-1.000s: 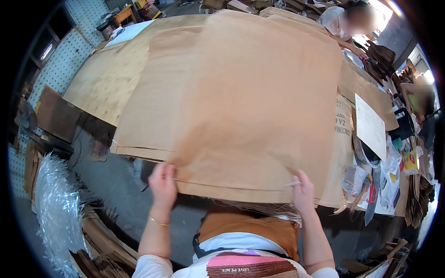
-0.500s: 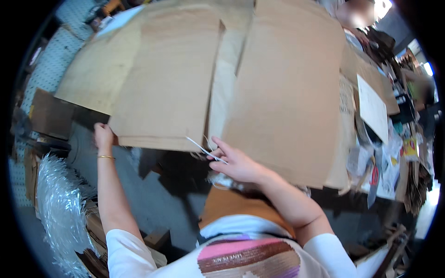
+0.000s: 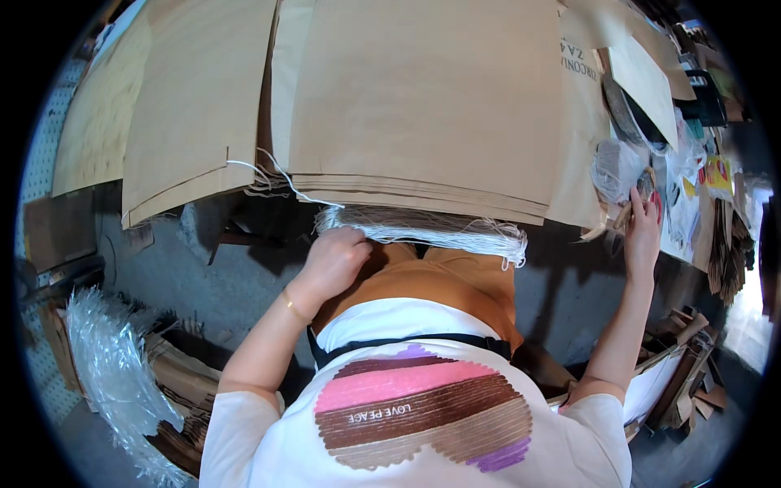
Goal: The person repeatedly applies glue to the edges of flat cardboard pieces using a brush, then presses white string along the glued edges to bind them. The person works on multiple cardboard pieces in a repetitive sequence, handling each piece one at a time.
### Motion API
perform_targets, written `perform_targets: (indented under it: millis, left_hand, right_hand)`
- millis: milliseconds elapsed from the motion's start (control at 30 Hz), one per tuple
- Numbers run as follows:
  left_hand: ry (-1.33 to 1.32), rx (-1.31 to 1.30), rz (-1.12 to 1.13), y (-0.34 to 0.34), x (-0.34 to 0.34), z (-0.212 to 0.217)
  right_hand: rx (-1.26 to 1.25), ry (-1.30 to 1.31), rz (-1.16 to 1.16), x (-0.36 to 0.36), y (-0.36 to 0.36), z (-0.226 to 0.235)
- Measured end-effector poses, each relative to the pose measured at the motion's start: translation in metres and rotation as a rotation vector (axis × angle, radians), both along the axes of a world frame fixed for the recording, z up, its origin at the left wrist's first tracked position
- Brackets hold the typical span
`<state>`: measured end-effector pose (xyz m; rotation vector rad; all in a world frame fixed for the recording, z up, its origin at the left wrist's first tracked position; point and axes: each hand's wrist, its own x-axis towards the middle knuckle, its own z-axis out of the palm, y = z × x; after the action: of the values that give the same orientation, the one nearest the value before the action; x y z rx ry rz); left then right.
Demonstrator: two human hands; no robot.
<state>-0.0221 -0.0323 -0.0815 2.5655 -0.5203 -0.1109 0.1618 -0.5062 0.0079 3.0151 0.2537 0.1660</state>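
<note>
My left hand (image 3: 335, 260) is curled closed at the left end of a bundle of white strings (image 3: 443, 236), which hangs along the table's near edge in front of my waist. A loose white string (image 3: 285, 177) runs from the left paper stack (image 3: 195, 106) toward that bundle. On the right, my right hand (image 3: 643, 232) reaches to the clutter at the table's edge. Its fingers are closed around a tool beside a red handle (image 3: 657, 205); the tool's kind is unclear. The larger stack of brown paper sacks (image 3: 431, 98) lies before me.
A clear plastic bag (image 3: 616, 169) and a white sheet (image 3: 644, 81) lie at the right. Shiny plastic strips (image 3: 114, 358) stand low on the left. Folded cardboard (image 3: 671, 374) sits at lower right, near my right elbow.
My left hand has left the left stack's edge and come to the strings at my waist. My right hand has let go of the white string and moved far right. The view has shifted.
</note>
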Motion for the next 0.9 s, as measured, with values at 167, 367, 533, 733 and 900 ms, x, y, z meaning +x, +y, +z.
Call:
perform_targets:
  millis: [167,367,533,733,900]
  left_hand:
    - [0.064,0.147,0.15,-0.01,0.006,-0.055]
    - [0.078,-0.162,0.221,-0.002,-0.006,-0.049]
    - [-0.022,0.041,0.294,0.008,-0.018,-0.006]
    - [-0.32,0.216,0.322,0.017,0.0,0.055]
    - [-0.203,0.332,0.321,0.012,0.04,0.051]
  right_hand:
    - [0.486,-0.422,0.173,-0.011,0.014,0.009]
    - [1.335,-0.364,0.001,-0.062,0.117,0.021]
    - [1.523,0.28,0.172,-0.073,0.247,0.02]
    - [1.495,0.355,0.282,-0.05,0.332,0.006]
    - [1.27,0.289,0.288,-0.039,0.346,-0.005]
